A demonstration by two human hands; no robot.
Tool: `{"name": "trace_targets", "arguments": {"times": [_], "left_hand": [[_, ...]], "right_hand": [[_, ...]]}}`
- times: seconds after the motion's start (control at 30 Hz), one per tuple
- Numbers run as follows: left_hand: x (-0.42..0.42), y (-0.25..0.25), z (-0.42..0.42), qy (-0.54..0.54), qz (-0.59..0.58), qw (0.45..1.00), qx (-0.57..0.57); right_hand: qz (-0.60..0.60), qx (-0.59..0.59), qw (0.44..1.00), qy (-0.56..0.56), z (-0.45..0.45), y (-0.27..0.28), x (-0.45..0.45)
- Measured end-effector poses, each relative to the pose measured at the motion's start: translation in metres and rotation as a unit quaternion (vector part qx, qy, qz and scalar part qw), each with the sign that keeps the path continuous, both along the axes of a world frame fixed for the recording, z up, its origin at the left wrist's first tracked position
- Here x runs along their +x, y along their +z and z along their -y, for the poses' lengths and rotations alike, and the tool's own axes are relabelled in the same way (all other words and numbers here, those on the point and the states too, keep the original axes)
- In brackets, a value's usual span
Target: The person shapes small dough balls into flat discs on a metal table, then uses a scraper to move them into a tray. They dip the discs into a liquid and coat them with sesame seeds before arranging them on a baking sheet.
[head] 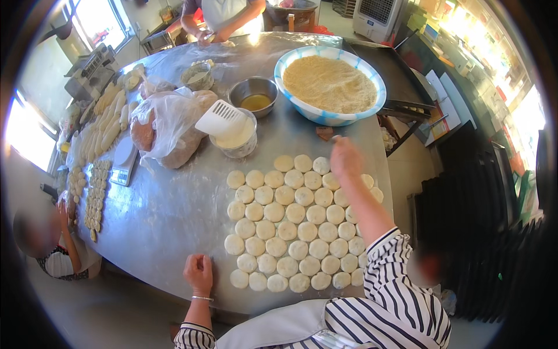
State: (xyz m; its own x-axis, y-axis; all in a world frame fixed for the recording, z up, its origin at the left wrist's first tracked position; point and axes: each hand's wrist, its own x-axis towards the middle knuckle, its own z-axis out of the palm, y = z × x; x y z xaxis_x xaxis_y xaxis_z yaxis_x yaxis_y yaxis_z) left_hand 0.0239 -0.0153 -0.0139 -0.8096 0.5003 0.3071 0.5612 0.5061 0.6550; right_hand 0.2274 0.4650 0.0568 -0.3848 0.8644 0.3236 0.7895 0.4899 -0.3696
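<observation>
Rows of flat round dough cakes [287, 230] cover the steel table [170, 209] before me. My right hand [347, 158] is closed around a small tool [324, 133] at the far right of the rows. A reddish-brown part and a bit of metal show beyond my fist; its exact kind is unclear. My right forearm hides some cakes along that side. Left of the cakes, my left hand [199, 274] is curled into a loose fist at the table's near edge, with nothing visible in it.
Beyond the cakes stand a large basin of yellowish crumbs [330, 83], a steel bowl of liquid [253, 98] and a tub with a white scoop [233, 135]. Bagged dough [174, 126] and a scale [124, 161] lie left. People work at the far [231, 19] and left sides.
</observation>
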Motion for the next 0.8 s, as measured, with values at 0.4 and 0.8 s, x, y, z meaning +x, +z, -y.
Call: {"name": "trace_targets", "arguments": {"times": [0.4, 0.8], "left_hand": [[-0.002, 0.0, -0.002, 0.013, 0.049, 0.998, 0.03], [-0.006, 0.012, -0.007, 0.008, 0.025, 0.999, 0.018]], "right_hand": [[-0.045, -0.017, 0.998, 0.038, -0.046, -0.04, -0.041], [-0.241, -0.308, 0.895, 0.214, 0.124, -0.048, -0.15]]}}
